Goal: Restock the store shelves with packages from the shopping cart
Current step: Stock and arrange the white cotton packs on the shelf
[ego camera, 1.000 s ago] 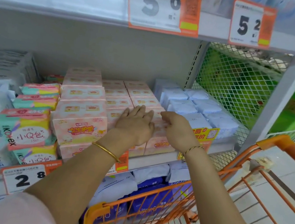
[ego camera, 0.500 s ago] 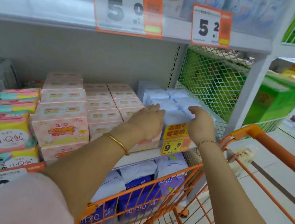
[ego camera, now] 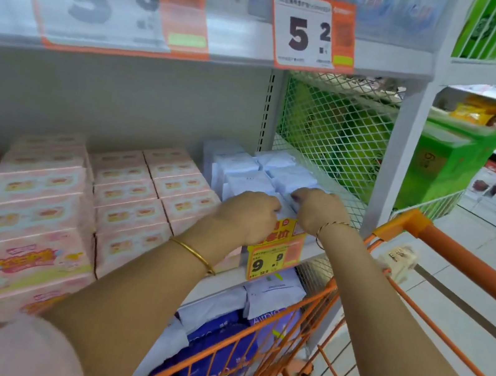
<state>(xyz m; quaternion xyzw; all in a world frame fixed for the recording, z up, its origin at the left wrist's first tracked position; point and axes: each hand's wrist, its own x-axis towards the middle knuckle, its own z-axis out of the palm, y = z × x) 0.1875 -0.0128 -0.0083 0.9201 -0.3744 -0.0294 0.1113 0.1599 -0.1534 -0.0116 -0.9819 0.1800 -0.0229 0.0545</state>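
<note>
The left hand [ego camera: 248,217] and right hand [ego camera: 318,212] have drawn closer together. Their fingers curl, gripping the frontmost of the pale-blue soft plastic packs [ego camera: 249,181]

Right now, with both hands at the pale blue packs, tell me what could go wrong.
The left hand and right hand work the frontmost pale blue packs; a tug could drop one off toward the cart. Both wrists crowd the yellow price tag, which could get knocked loose.

The grey shelf [ego camera: 347,206] carries rows of pink boxes [ego camera: 126,200] beside stacked pale-blue packages [ego camera: 243,167].
</note>
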